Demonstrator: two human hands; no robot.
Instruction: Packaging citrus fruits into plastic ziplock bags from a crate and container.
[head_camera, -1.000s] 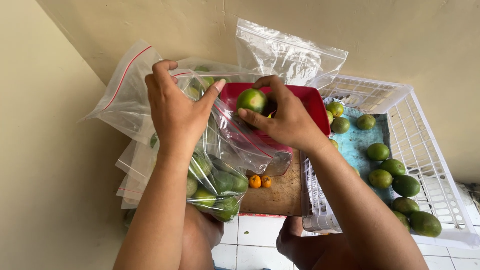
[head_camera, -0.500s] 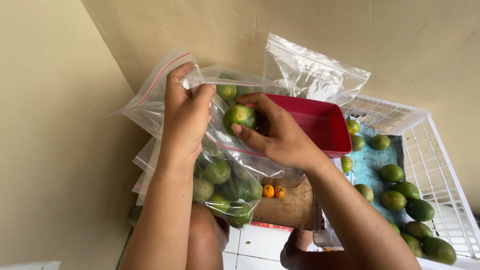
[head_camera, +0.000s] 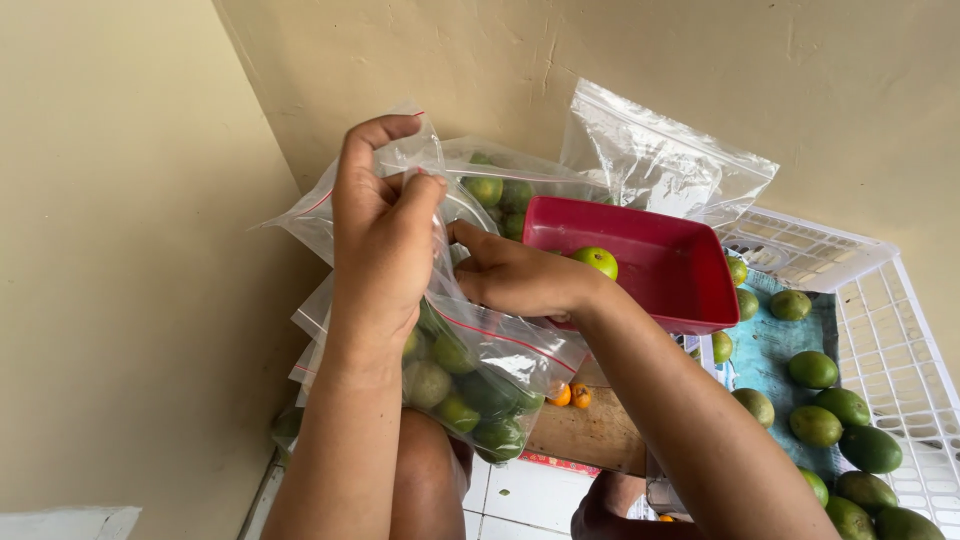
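Note:
My left hand (head_camera: 385, 240) pinches the top edge of a clear zip bag (head_camera: 500, 345) with a red seal strip and holds its mouth up. Several green limes (head_camera: 455, 390) fill the bag's bottom. My right hand (head_camera: 515, 278) reaches into the bag's mouth; its fingertips are hidden behind my left hand and the plastic, so I cannot see whether it holds a lime. Right behind my right wrist sits a red rectangular tray (head_camera: 680, 290), tilted, with one green lime (head_camera: 597, 262) in it.
A white plastic crate (head_camera: 900, 330) at the right holds several green limes (head_camera: 815, 370) on a blue liner. Empty clear bags (head_camera: 665, 160) lean on the wall. A wooden board (head_camera: 600, 435) carries two small orange fruits (head_camera: 570, 396). Walls close in at the left and behind.
My right hand carried a green lime from the red tray to the bag's mouth and now reaches inside, the lime out of sight. My left hand lifted the bag's edge higher.

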